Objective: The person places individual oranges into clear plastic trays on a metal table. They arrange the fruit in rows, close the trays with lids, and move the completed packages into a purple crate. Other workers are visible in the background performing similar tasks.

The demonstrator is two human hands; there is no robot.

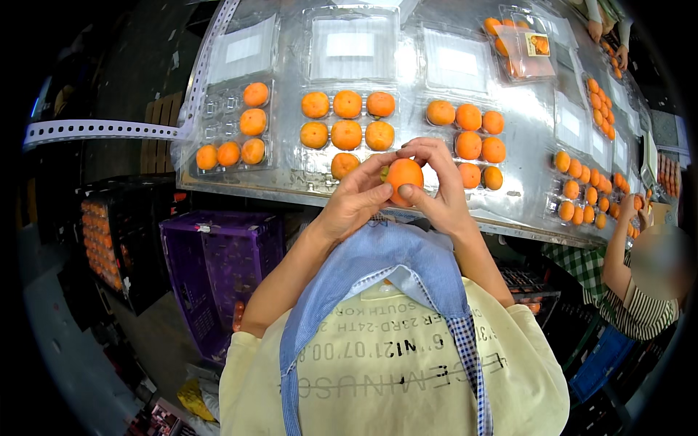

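Between both hands I hold an orange persimmon (405,175) at the table's front edge, its green calyx turned left. My left hand (355,197) grips its left side, and my right hand (446,182) has thumb and fingers on the right. Behind them is an opened clear plastic clamshell (322,166) with two full-looking rows of persimmons and another fruit in the front row, partly hidden by my left hand. The clamshell (218,114) on the left holds persimmons along its right and front sides. The right-hand clamshell (439,144) carries several persimmons, with bare cells at its left.
A closed pack (526,52) of persimmons rests farther back on the metal table (289,49). More trays (583,185) line the right side, where a co-worker (638,283) handles fruit. A purple crate (218,234) and black crate (136,245) stand at left below the edge.
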